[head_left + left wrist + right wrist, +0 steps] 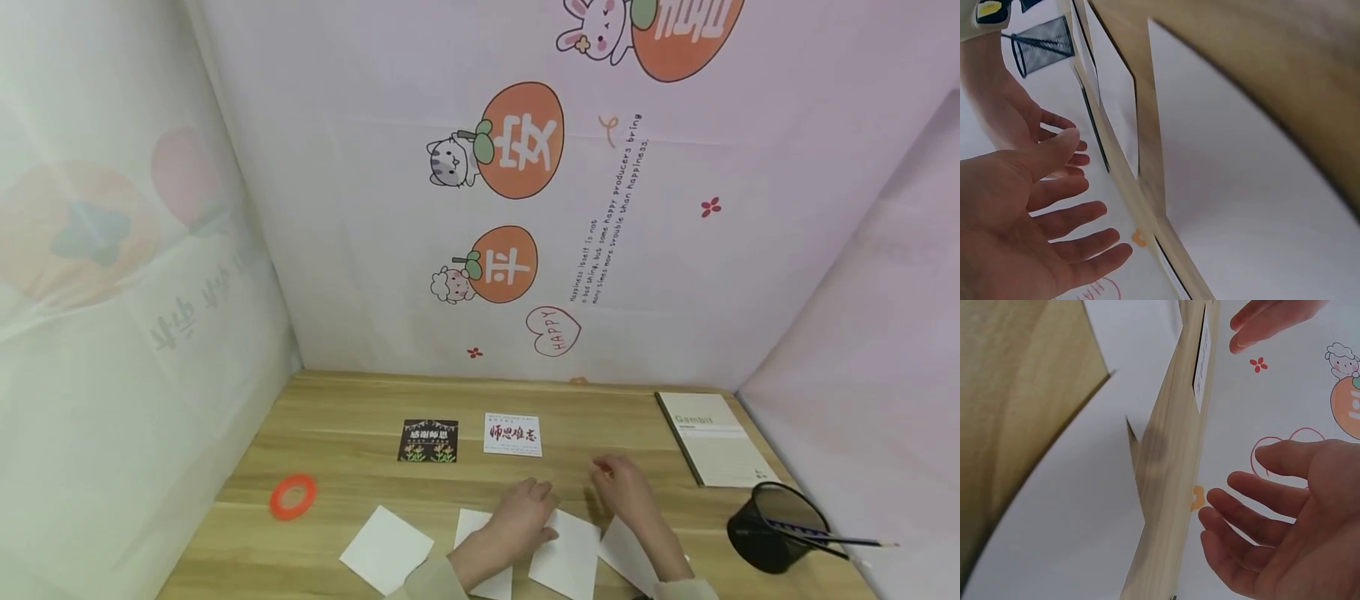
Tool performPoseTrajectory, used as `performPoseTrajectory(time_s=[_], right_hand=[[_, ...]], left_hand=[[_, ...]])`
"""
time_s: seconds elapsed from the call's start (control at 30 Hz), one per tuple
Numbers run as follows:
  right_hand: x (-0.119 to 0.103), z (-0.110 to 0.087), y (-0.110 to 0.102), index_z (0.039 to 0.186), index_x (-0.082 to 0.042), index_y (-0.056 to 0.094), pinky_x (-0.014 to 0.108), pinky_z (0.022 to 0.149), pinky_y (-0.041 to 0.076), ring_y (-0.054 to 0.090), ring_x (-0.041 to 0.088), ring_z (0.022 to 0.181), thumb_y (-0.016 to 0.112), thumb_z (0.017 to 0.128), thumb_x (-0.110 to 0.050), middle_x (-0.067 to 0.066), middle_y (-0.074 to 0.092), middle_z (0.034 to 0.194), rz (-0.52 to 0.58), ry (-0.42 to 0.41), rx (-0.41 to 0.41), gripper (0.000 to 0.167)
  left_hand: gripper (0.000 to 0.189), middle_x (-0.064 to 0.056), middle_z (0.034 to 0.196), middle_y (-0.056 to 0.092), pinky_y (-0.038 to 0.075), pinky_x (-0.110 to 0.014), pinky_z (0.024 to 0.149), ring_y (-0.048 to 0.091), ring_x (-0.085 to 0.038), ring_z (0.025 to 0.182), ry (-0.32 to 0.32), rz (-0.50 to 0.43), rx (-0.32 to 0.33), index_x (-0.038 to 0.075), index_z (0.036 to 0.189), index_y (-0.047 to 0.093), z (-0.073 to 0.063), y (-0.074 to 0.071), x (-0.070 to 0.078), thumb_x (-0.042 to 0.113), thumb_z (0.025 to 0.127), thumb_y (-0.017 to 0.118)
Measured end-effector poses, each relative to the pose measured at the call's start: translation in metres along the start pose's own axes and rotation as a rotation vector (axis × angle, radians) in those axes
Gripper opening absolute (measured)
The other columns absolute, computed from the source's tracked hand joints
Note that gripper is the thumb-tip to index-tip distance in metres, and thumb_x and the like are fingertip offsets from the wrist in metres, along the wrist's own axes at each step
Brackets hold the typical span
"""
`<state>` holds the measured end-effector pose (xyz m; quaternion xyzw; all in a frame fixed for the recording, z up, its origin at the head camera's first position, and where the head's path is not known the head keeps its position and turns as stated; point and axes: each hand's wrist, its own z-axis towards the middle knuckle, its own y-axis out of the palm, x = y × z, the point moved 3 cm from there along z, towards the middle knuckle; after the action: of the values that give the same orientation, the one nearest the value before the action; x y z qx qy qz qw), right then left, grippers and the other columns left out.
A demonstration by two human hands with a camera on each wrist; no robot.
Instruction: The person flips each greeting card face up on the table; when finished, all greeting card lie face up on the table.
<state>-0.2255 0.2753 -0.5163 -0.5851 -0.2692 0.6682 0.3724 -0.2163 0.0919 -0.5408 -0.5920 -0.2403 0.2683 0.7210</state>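
My left hand [519, 518] is over the white square cards in the head view, nearest the middle card [567, 557]. In the left wrist view its fingers are spread and relaxed, holding nothing. My right hand [624, 490] hovers above the table, beyond the rightmost white card [630, 560], its fingers loosely bent around nothing in the right wrist view. Part of another white card [472, 525] is hidden under my left forearm. Farther left lies a tilted white card [387, 550]. Behind the hands lie a black printed card [428, 441] and a white card with red lettering [512, 434].
A roll of orange-red tape [292, 497] lies at the left. On the right are a notebook [722, 442] and a black mesh pen cup [761, 533], tipped on its side with pencils sticking out. Printed cloth walls [375, 250] enclose the wooden table [337, 433].
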Motion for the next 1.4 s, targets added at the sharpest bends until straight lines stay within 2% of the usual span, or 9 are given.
performPoseTrajectory(time_s=[0.17,0.3,0.5,0.6,0.73,0.9,1.03,1.27,1.4], right_hand=[[0.008,-0.008,-0.004,0.110,0.012,0.062,0.052,0.080,0.053,0.061,0.042,0.096,0.058,0.091,-0.010,0.027,0.064,0.104,-0.014,0.016,-0.031,0.029],[0.015,-0.014,-0.012,0.114,0.013,0.059,0.054,0.079,0.053,0.061,0.046,0.098,0.056,0.091,-0.011,0.032,0.061,0.109,-0.062,0.072,-0.053,0.034],[0.031,-0.032,-0.022,0.114,0.014,0.058,0.057,0.079,0.051,0.058,0.050,0.101,0.054,0.090,-0.015,0.034,0.059,0.113,-0.187,0.205,-0.097,0.038],[0.040,-0.043,-0.026,0.114,0.015,0.057,0.058,0.078,0.050,0.056,0.052,0.102,0.056,0.090,-0.016,0.035,0.058,0.112,-0.198,0.273,-0.109,0.040],[0.052,-0.057,-0.031,0.117,0.014,0.055,0.062,0.076,0.049,0.054,0.054,0.102,0.057,0.090,-0.021,0.035,0.057,0.115,-0.200,0.381,-0.146,0.044],[0.063,-0.070,-0.036,0.121,0.014,0.051,0.063,0.079,0.047,0.052,0.055,0.106,0.058,0.092,-0.028,0.034,0.056,0.117,-0.215,0.510,-0.228,0.052],[0.068,-0.075,-0.034,0.123,0.014,0.049,0.064,0.081,0.046,0.051,0.054,0.106,0.057,0.093,-0.029,0.033,0.055,0.118,-0.215,0.560,-0.262,0.053],[0.072,-0.078,-0.030,0.125,0.014,0.048,0.063,0.082,0.046,0.051,0.053,0.106,0.057,0.095,-0.032,0.033,0.054,0.119,-0.230,0.592,-0.280,0.055],[0.070,-0.080,-0.030,0.124,0.013,0.049,0.062,0.082,0.046,0.052,0.053,0.105,0.057,0.095,-0.033,0.032,0.055,0.118,-0.233,0.598,-0.278,0.054]], left_hand=[[0.049,-0.002,0.130,0.058,0.050,-0.040,0.094,0.052,-0.024,0.122,0.054,-0.036,0.001,0.018,0.123,0.063,0.003,0.001,0.019,0.044,0.082,0.071],[0.053,0.000,0.133,0.056,0.050,-0.041,0.094,0.049,-0.025,0.126,0.071,-0.071,-0.017,0.019,0.127,0.059,0.011,0.004,0.030,0.046,0.083,0.069],[0.057,0.002,0.138,0.052,0.052,-0.040,0.092,0.048,-0.023,0.127,0.160,-0.077,-0.041,0.021,0.132,0.056,0.022,0.011,0.054,0.049,0.084,0.066],[0.057,0.001,0.138,0.052,0.052,-0.040,0.090,0.049,-0.025,0.126,0.202,-0.067,-0.043,0.022,0.131,0.057,0.025,0.015,0.065,0.050,0.083,0.067],[0.057,0.000,0.138,0.053,0.052,-0.041,0.088,0.049,-0.027,0.126,0.220,-0.043,-0.043,0.023,0.131,0.057,0.033,0.021,0.072,0.052,0.083,0.068],[0.065,-0.001,0.138,0.052,0.051,-0.042,0.091,0.047,-0.030,0.128,0.239,-0.029,-0.082,0.023,0.134,0.055,0.040,0.021,0.076,0.057,0.080,0.067],[0.068,-0.001,0.137,0.052,0.050,-0.042,0.093,0.047,-0.030,0.127,0.224,0.001,-0.108,0.025,0.132,0.056,0.042,0.023,0.076,0.061,0.075,0.069],[0.068,0.000,0.135,0.053,0.047,-0.043,0.096,0.045,-0.027,0.128,0.167,0.012,-0.144,0.028,0.127,0.059,0.049,0.032,0.075,0.063,0.070,0.071],[0.070,0.001,0.135,0.053,0.048,-0.041,0.095,0.044,-0.025,0.129,0.140,0.029,-0.156,0.029,0.127,0.059,0.051,0.032,0.074,0.064,0.068,0.070]])
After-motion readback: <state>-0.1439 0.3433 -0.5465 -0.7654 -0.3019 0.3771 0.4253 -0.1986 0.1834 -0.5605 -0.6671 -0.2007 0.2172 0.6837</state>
